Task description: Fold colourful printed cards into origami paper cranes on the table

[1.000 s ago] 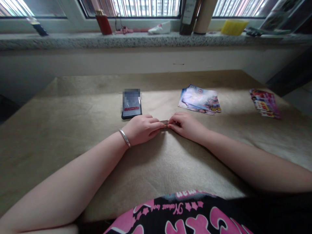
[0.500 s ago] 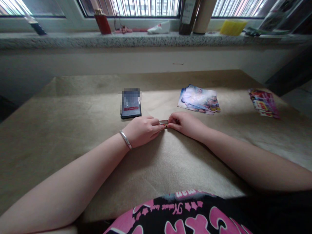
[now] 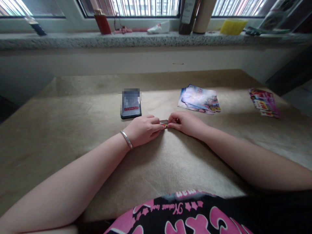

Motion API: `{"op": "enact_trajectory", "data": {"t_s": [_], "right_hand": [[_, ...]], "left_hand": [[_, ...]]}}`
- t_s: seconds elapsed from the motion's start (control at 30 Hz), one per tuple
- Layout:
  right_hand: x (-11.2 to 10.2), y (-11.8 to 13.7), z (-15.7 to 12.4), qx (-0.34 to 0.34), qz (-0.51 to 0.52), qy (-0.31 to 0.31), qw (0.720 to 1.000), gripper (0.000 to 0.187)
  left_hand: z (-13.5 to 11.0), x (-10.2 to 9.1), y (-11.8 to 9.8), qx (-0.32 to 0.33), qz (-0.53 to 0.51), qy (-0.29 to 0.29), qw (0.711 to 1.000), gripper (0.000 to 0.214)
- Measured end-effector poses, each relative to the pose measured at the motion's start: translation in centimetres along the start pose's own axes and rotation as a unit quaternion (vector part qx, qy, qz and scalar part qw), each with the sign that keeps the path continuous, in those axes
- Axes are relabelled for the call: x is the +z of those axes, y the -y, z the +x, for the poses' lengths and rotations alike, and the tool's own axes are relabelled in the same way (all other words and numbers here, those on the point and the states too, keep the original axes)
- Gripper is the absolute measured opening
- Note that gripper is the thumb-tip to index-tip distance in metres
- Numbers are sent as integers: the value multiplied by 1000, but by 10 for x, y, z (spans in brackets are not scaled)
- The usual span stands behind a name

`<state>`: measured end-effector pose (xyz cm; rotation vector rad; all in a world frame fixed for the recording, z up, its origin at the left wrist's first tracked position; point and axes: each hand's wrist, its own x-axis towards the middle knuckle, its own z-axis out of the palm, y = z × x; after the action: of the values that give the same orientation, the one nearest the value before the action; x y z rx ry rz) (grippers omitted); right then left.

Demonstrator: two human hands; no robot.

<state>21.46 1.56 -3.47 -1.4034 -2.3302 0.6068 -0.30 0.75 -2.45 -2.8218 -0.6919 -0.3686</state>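
Observation:
Near the table's middle, a small flat red-and-grey printed piece (image 3: pixel 164 124), perhaps folded paper, lies between my hands. Most of it is hidden under the fingers. My left hand (image 3: pixel 144 130), with a silver bangle on its wrist, is closed on the piece's left end. At the right end, the thumb and forefinger of my right hand (image 3: pixel 185 123) pinch it. Just beyond my left hand rests a phone (image 3: pixel 131 112), its screen partly blurred out. Behind my right hand lies an overlapping pile of pale blue printed sheets (image 3: pixel 198 97).
Several red and pink printed packets or cards (image 3: pixel 264 103) lie fanned at the right of the tan-covered table (image 3: pixel 73 107). Along the stone windowsill (image 3: pixel 141 40) stand a red bottle (image 3: pixel 102 22), dark and beige bottles, a white tube and a yellow block (image 3: pixel 233 27).
Both hands stay almost in place with the small piece between them. Its red printed side shows slightly more, as if tilted a little. Nothing else has visibly moved.

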Motion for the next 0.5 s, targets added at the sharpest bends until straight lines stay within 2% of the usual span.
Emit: {"op": "enact_trajectory", "data": {"t_s": [0.3, 0.5], "right_hand": [[-3, 5, 2, 18, -1, 26, 1000, 9], [1, 2, 0, -6, -6, 0, 1000, 12]], "left_hand": [[2, -3, -3, 36, 32, 18, 999, 27], [5, -2, -5, 25, 31, 23, 999, 27]]}}
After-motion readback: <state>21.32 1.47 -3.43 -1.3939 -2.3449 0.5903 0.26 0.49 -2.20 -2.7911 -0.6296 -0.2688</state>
